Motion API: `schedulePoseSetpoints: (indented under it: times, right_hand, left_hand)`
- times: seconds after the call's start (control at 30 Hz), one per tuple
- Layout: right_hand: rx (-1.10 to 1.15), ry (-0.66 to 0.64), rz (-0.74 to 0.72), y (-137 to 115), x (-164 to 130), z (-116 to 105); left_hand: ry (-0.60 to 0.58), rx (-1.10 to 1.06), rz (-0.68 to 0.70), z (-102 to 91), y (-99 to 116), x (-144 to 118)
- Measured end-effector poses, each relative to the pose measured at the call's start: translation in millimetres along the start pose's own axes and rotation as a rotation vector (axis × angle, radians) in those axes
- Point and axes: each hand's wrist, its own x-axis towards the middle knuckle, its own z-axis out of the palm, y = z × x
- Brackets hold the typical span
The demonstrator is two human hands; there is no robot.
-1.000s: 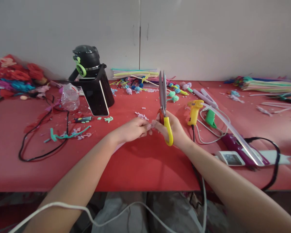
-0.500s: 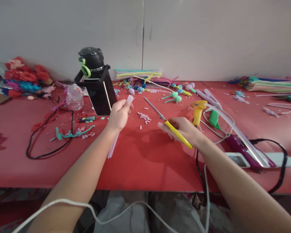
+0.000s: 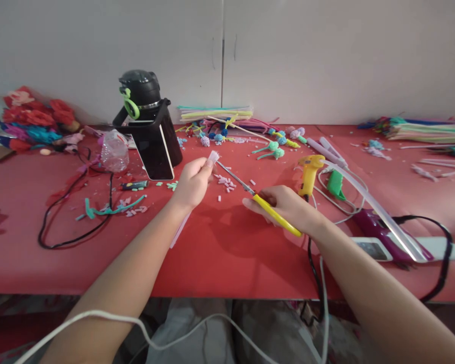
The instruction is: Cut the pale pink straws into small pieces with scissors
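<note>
Head view: left hand (image 3: 191,183) pinching fuzzy pale-pink pipe cleaner (image 3: 213,156); right hand (image 3: 284,205) gripping yellow-handled steel scissors (image 3: 250,191) — blade tips near fingertips, nick risk.

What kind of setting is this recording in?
Most likely a handicraft workbench. The red table holds bundles of pipe cleaners, a yellow glue gun and finished red flowers; the right hand holds scissors.

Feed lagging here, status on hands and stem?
Left hand pinches pale pink stem. Right hand grips yellow scissors, tips by stem end. Cut bits beneath.
</note>
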Motion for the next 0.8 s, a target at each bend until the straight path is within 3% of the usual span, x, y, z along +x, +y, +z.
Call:
schedulePoseSetpoints:
  times: [0.5,0.8]
  right_hand:
    - [-0.031,-0.005,-0.004,-3.3,-2.1,2.0]
    - [-0.36,-0.027,0.085,-11.5,-9.8,-2.3]
  left_hand:
    - [-0.145,0.029,-0.035,7.0,6.9,-5.7]
    - [-0.175,0.003,-0.174,10.1,17.7,-10.0]
